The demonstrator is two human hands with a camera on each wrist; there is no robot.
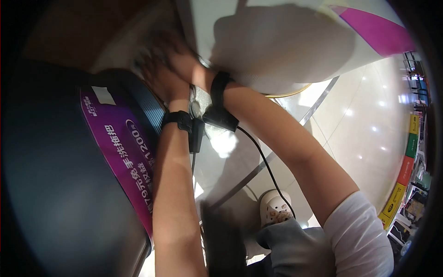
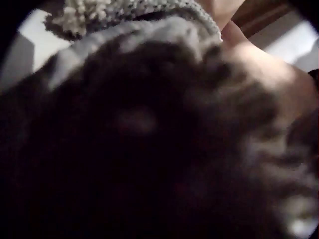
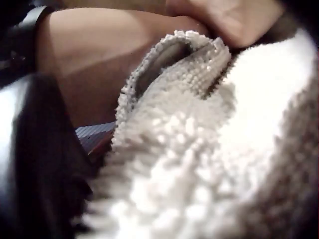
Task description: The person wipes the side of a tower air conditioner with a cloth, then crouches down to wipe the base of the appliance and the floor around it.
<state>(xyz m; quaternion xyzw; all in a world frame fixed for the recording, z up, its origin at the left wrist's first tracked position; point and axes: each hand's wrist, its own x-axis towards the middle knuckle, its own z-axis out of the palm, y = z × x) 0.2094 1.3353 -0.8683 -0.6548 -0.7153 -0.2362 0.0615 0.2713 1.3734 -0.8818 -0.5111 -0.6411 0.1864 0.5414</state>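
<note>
In the head view, my left hand (image 1: 164, 81) and right hand (image 1: 187, 62) are close together at the upper left, their blurred fingers reaching into shadow. A shaggy grey-white cloth (image 1: 197, 104) hangs below the wrists. The right wrist view shows this cloth (image 3: 174, 144) close up, with a folded edge, against the left wrist (image 3: 94, 55) and under part of the right hand (image 3: 234, 20). Dark, blurred material fills most of the left wrist view, below a knobbly piece of the cloth (image 2: 134, 10). How the fingers lie on the cloth is hidden.
A dark rounded bin-like body (image 1: 60, 166) with a purple printed label (image 1: 120, 138) stands at the left. At the top right is a white surface (image 1: 286, 46) with a magenta patch (image 1: 376, 32). Below are tiled floor (image 1: 355, 101) and a white clog (image 1: 275, 207); cables hang from the wrists.
</note>
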